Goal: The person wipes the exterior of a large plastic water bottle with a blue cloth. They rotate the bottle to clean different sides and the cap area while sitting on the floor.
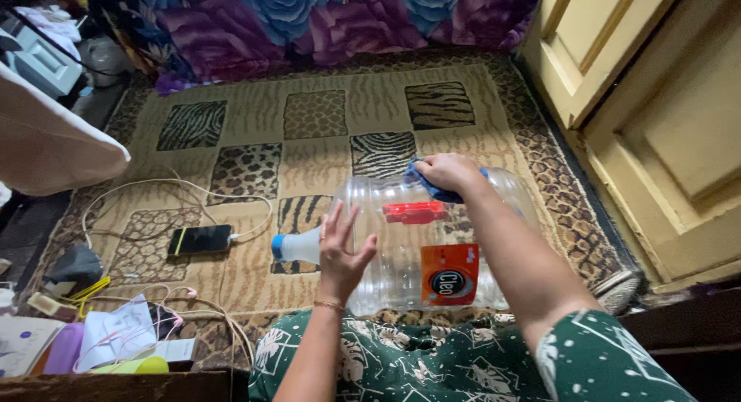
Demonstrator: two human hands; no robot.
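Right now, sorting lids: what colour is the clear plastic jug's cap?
Blue cap, head view.

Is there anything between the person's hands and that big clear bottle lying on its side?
Only a blue cloth: the right hand presses it against the bottle. The left hand lies flat on the bottle's side near the neck, with nothing visible in between.

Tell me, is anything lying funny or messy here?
Yes. The big clear bottle lies on its side on the rug, steadied by the left hand while the right hand presses a blue cloth on it. Tangled cables sprawl around a phone.
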